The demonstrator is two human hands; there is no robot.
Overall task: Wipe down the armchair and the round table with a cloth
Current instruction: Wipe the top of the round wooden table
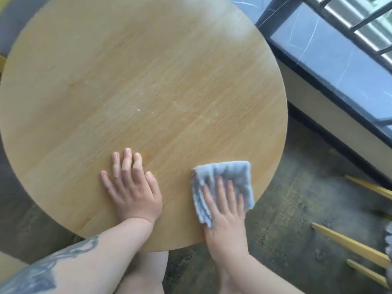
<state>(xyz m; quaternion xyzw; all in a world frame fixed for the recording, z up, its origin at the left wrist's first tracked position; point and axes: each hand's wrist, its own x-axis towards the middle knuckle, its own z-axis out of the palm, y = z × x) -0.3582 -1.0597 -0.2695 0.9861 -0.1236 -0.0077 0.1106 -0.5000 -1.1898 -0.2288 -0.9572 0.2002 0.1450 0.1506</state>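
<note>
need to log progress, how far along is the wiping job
Done: nothing clearly finished; the armchair is not visible. In hand: the right hand presses the grey cloth flat at the round table near edge while the left hand rests flat. Left: specks and smears mid-table.

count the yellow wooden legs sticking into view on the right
3 yellow legs: one at the right edge below the window ledge, one longer lower down, one near the bottom right corner. Their furniture is out of frame, so more may be hidden.
</note>
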